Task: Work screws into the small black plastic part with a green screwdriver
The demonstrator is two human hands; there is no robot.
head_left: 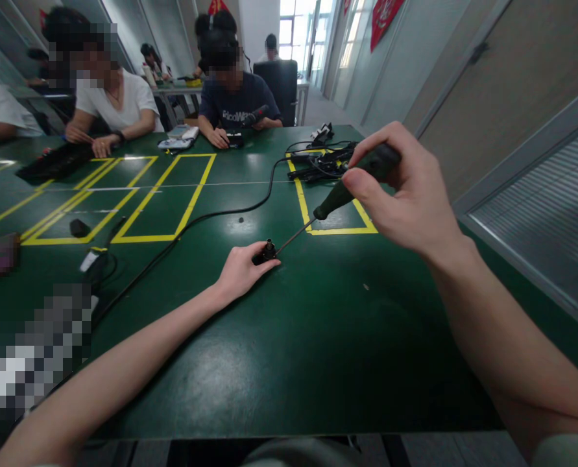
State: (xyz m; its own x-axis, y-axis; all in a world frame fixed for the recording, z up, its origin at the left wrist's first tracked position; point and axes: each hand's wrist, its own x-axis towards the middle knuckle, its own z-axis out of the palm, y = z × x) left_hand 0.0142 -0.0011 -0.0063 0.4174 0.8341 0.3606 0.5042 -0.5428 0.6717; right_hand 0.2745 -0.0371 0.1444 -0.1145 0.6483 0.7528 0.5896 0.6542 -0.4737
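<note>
On the green table (pixel 289 337), my left hand (pixel 242 269) pinches a small black part (pixel 268 251) with a metal tip sticking up from it. Its exact kind is too small to make out. My right hand (pixel 410 188) is wrapped around the dark green handle of a screwdriver (pixel 335 198). The screwdriver slants down to the left, and the end of its thin shaft meets the right side of the black part. Whether the tip sits in a screw cannot be seen.
A black cable (pixel 220 213) crosses the table. Black cables and parts (pixel 325 162) lie in a bundle at the far right by yellow tape (pixel 342 231). A plug-like piece (pixel 94 259) lies left. Across the table sit a person in white (pixel 118 100) and one in dark blue (pixel 235 97).
</note>
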